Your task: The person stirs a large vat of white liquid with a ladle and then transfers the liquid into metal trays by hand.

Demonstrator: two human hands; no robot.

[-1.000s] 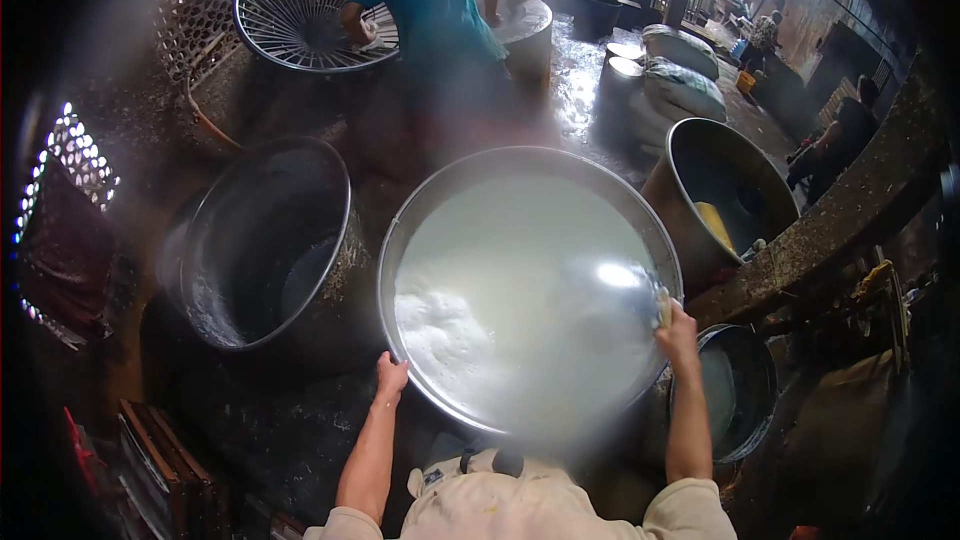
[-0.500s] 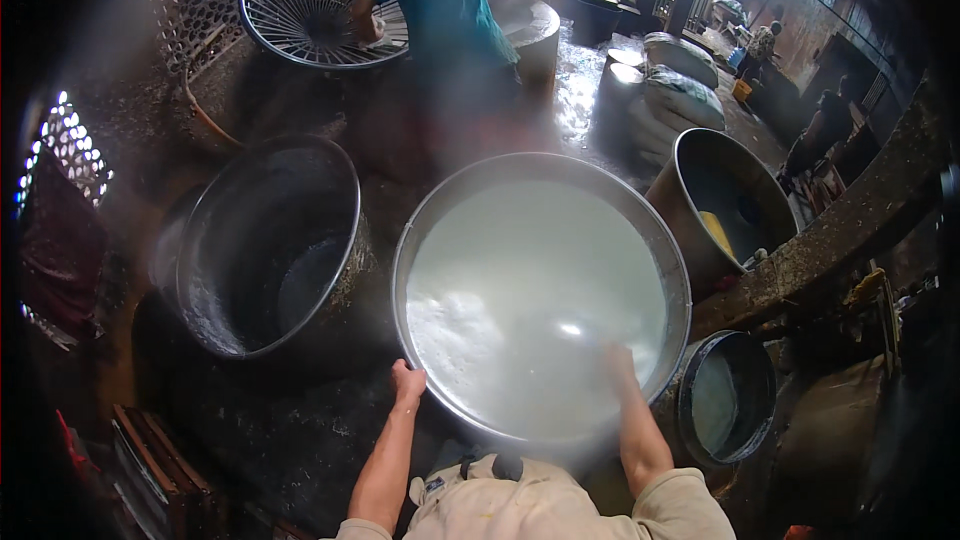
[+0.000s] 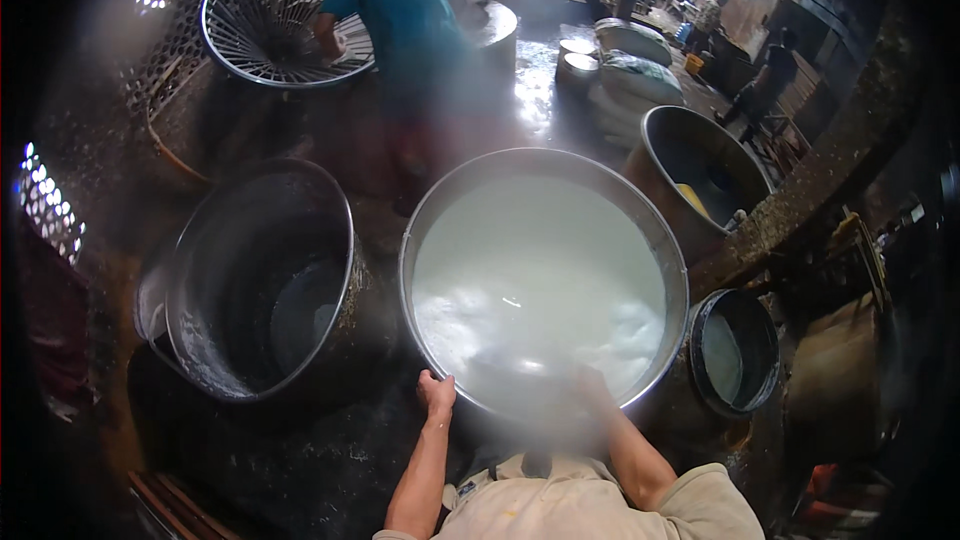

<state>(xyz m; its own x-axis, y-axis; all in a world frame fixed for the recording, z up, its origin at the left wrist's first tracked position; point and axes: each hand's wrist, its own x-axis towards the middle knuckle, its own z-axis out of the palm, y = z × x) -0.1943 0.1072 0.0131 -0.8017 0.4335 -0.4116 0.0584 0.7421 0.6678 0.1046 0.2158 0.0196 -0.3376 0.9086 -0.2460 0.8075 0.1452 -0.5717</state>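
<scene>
A wide round metal vat [image 3: 682, 285] stands in front of me, holding pale, milky liquid [image 3: 540, 260]. My left hand [image 3: 436, 392] is closed over its near-left rim. Inside the near right part of the vat, my right hand [image 3: 592, 383] is down at the liquid, blurred by haze. Just left of its fingers is a smooth greyish shape with a bright glint [image 3: 527, 365], which looks like something held; its kind cannot be made out. The fingertips are hidden.
A large, deep metal pot [image 3: 350, 270] stands to the left. On the right are a smaller bucket [image 3: 770, 350] and a pot with something yellow [image 3: 650, 140]. A person in a teal shirt [image 3: 400, 15] bends over a slatted round frame [image 3: 205, 15]. Stacked sacks [image 3: 640, 80] stand behind.
My right hand and the glinting shape beside it have moved left and nearer to me across the vat. My left hand still grips the rim. The whole view has shifted slightly.
</scene>
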